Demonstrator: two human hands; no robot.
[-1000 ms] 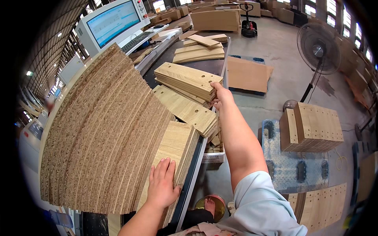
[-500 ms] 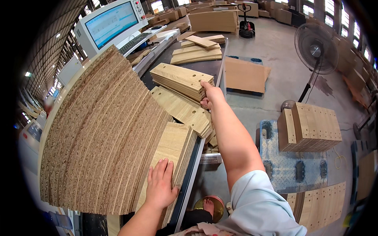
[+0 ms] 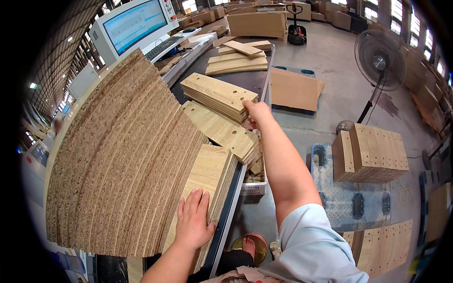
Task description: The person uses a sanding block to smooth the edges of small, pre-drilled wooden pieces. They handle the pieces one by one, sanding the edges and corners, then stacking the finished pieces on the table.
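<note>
My left hand (image 3: 194, 220) lies flat on a pile of plain wood-grain boards (image 3: 205, 167), its fingers stretched out. With the arm reaching forward, my right hand (image 3: 258, 113) grips the near right end of a stack of drilled boards (image 3: 212, 89). Its thumb presses on the top board beside a hole; the other fingers curl around the end and are partly hidden. Just nearer, a second group of drilled boards (image 3: 222, 129) sits askew beside the plain pile. On the left rises a big block of chipboard panels (image 3: 113, 160), raw edges showing.
More loose boards (image 3: 238, 61) lie farther along the dark table. A computer screen (image 3: 135, 27) stands behind the chipboard. A white crate of offcuts (image 3: 255, 188) sits beside the table edge. Right are a blue pallet (image 3: 351, 198), stacked drilled boards (image 3: 370, 153) and a standing fan (image 3: 380, 61).
My right hand has shifted slightly to the right and nearer, still at the stack's end. More of the white crate shows below the forearm. My left hand stays in place.
</note>
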